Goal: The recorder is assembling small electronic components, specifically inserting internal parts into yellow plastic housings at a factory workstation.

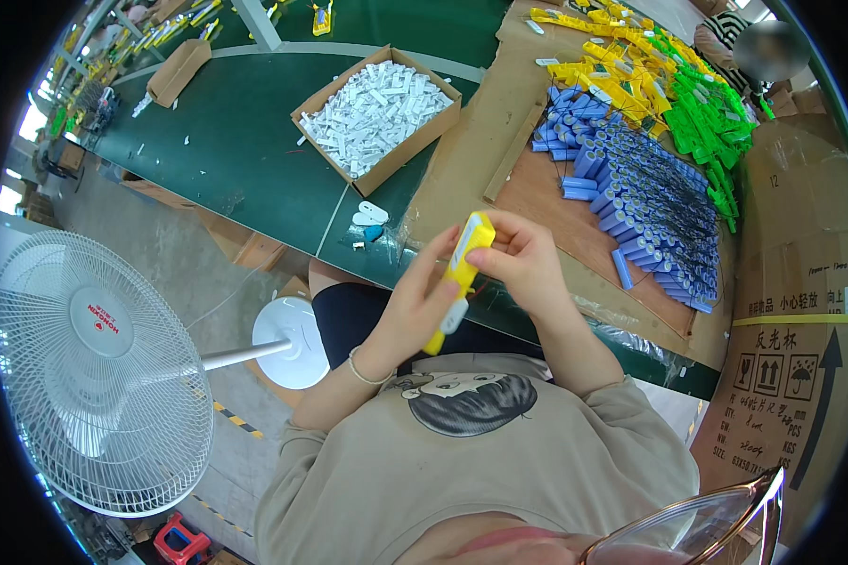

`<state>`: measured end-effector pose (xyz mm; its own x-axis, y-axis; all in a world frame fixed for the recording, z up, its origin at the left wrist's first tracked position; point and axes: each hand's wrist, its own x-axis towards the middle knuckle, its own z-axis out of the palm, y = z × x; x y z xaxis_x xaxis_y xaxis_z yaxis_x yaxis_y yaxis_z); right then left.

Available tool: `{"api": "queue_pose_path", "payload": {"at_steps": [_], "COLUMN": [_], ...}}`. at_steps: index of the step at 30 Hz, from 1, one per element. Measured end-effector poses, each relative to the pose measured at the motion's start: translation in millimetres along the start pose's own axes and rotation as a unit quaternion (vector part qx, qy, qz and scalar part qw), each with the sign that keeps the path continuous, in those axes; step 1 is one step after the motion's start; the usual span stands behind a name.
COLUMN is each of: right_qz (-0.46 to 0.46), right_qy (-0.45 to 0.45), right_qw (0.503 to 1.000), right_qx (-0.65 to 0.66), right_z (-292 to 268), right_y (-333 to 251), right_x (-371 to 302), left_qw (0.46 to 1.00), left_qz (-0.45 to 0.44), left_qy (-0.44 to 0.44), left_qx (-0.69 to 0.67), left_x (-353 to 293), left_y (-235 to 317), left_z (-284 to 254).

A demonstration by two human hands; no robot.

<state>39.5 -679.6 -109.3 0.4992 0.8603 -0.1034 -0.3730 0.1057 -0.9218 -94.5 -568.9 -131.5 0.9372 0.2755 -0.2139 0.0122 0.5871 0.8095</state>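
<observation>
A long yellow plastic casing (479, 232) with a whitish strip along its side is held up in front of my body, over the near table edge. My left hand (420, 299) is closed around its lower part, where a small white rounded piece (453, 316) sticks out. My right hand (530, 267) grips the upper part, its thumb pressed on the casing's face. Between the hands and the box, white oval pieces (371, 213) and a small teal piece (374, 233) lie on the green table.
A cardboard box (394, 158) of small white parts stands ahead. To the right are blue cylindrical cells (636, 202) with dark wires, yellow casings (622, 71) and green casings (707, 118). A white fan (104, 367) stands left, a large carton (791, 282) right. Another person (725, 42) is at far right.
</observation>
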Motion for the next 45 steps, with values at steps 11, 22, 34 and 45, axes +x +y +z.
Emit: {"api": "queue_pose_path", "payload": {"at_steps": [11,22,34,45], "right_qz": [-0.141,-0.192,-0.032,-0.027], "right_qy": [0.074,-0.023,0.090,0.105], "right_qw": [0.952,0.856,0.473,0.968], "right_qx": [-0.263,-0.479,-0.876,-0.228], "right_z": [8.5,13.2,-131.3,-24.7], "right_y": [13.8,21.4,-20.6,-47.4], "right_x": [-2.5,-15.6,19.9,-3.5], "left_qw": [0.889,0.922,0.998,0.992], "left_qz": [0.138,0.177,0.044,0.054], "left_qy": [0.063,0.069,-0.015,-0.063], "left_qx": [0.431,0.338,0.035,0.094], "left_x": [-3.4,8.2,13.2,13.4], "left_y": [0.8,-12.3,-14.6,-18.0], "left_z": [-3.4,-10.1,-17.2,-18.6]}}
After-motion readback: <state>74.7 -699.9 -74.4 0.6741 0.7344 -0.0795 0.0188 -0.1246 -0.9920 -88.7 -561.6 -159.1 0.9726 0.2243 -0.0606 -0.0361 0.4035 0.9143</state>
